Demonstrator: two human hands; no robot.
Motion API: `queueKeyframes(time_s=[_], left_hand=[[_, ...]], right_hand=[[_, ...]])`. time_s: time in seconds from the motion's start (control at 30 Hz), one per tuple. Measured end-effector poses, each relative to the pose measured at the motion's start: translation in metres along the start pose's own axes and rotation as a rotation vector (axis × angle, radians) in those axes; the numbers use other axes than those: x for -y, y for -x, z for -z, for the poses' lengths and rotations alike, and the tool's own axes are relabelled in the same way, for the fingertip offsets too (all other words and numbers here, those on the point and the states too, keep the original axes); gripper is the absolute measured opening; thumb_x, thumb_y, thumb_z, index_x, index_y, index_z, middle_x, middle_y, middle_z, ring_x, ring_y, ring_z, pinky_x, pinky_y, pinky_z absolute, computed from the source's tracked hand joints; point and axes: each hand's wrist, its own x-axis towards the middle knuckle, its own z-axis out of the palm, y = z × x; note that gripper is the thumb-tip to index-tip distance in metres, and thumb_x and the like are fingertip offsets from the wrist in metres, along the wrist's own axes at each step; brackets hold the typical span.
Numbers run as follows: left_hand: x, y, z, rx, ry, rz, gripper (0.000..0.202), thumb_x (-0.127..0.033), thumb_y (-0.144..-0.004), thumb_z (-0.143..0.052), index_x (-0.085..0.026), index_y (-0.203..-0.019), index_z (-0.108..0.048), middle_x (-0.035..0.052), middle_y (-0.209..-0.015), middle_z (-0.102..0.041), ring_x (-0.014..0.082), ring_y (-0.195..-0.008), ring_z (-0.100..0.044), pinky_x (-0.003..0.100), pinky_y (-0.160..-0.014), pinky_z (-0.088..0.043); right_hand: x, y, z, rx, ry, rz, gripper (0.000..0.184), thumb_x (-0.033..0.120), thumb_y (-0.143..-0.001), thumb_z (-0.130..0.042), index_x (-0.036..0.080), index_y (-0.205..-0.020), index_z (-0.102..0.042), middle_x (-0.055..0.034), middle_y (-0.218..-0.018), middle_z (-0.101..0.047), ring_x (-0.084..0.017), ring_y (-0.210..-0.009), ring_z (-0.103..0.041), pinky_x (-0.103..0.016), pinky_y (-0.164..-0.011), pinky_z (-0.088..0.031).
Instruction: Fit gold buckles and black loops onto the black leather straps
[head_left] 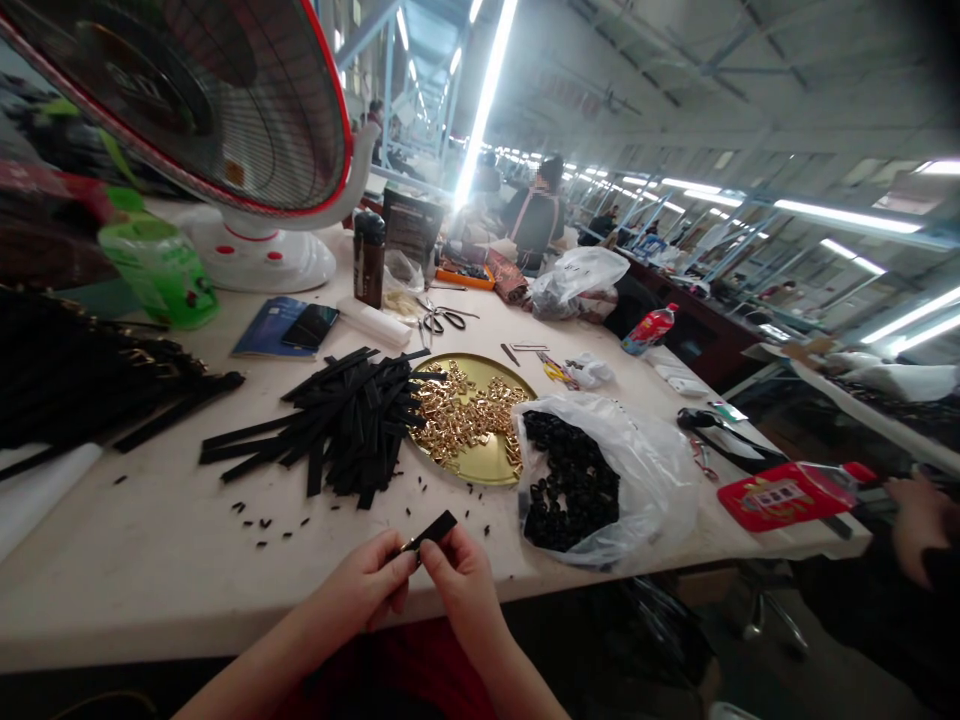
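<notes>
A short black strap (435, 528) is pinched between both my hands near the table's front edge. My right hand (461, 570) grips it with thumb and fingers, its free end sticking out above. My left hand (382, 572) closes on the strap's lower end, where a small gold-coloured bit shows; the fingers hide most of it. Beyond my hands lies a heap of black straps (341, 425). Beside it, a round gold tray (487, 465) holds many small gold metal fittings (465, 410). To the right, an open clear plastic bag (652, 480) contains small black pieces (566, 490).
A large fan (255, 262) stands at the back left near a green bottle (161, 260). Scissors (446, 318), a phone (311, 326) and a dark bottle (368, 260) lie or stand farther back. A red bottle (787, 495) lies at right, near another person's hand (919, 515).
</notes>
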Motion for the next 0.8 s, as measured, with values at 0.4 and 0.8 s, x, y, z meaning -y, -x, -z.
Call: queueKeyframes(time_s=[0.4,0.8], left_hand=[[0.011,-0.001,-0.001,-0.015,-0.083,-0.015,0.039,-0.06,-0.07,-0.044,-0.022,-0.066,-0.036,-0.0114,-0.039,-0.04,0.0066,-0.031,-0.029,0.018,-0.032,-0.018],[0.003,0.011,0.0,0.047,-0.135,-0.029,0.031,-0.051,-0.073,-0.042,-0.02,-0.072,-0.042,-0.0092,-0.047,-0.044,0.0062,-0.035,-0.031,0.019,-0.036,-0.021]], right_hand=[[0.001,0.006,-0.002,0.033,-0.197,-0.148,0.019,0.033,-0.064,-0.068,0.016,-0.068,-0.059,0.005,-0.055,-0.048,-0.008,-0.05,-0.036,-0.021,-0.05,-0.03],[-0.007,0.008,0.002,0.136,-0.387,-0.28,0.021,0.032,-0.063,-0.07,0.015,-0.069,-0.059,0.0043,-0.056,-0.051,-0.006,-0.046,-0.036,-0.02,-0.048,-0.028]])
